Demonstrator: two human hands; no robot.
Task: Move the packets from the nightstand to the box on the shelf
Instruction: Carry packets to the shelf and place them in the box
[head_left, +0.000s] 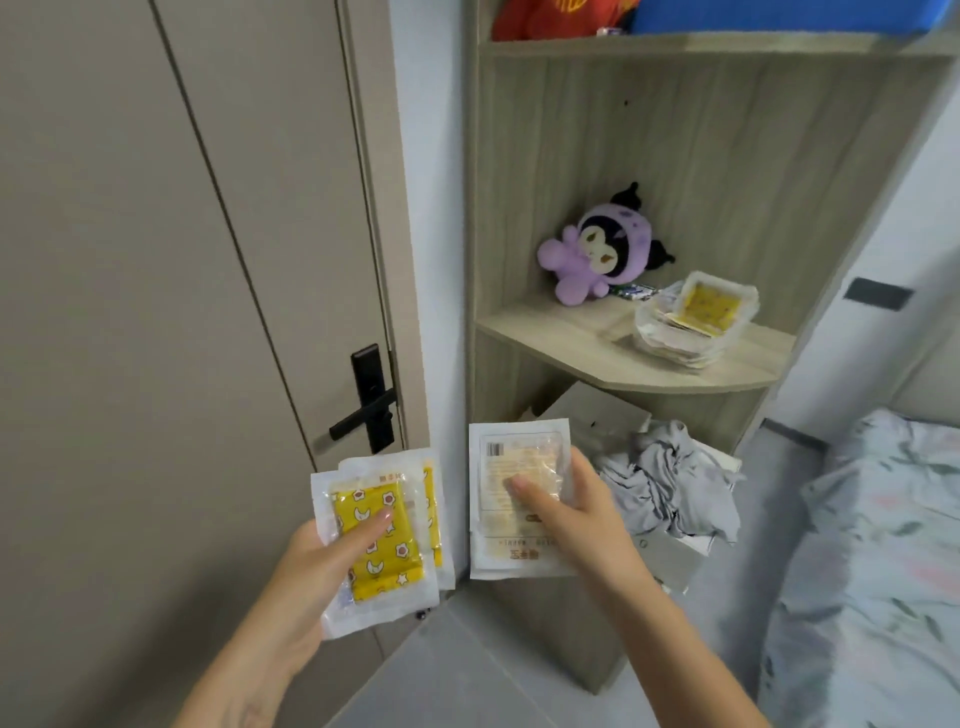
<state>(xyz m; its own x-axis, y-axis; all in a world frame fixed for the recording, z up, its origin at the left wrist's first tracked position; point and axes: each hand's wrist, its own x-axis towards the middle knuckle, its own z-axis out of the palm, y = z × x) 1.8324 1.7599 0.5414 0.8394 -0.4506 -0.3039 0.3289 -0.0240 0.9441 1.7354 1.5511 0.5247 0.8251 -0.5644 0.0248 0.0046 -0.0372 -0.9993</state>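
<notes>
your left hand (306, 577) grips a few yellow-patterned packets (382, 540), thumb across the front one. your right hand (566, 512) pinches a white packet (511, 467), printed back facing you, thumb on its face. both are held in the air before the shelf (582, 338). on the shelf sits a stack of packets (693, 322), beside a purple plush toy (597, 254). grey cloth (670, 483) lies below.

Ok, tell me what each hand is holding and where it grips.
Left hand pinches yellow packets at their lower left edge, thumb on top. Right hand holds a white packet by its right side.
</notes>
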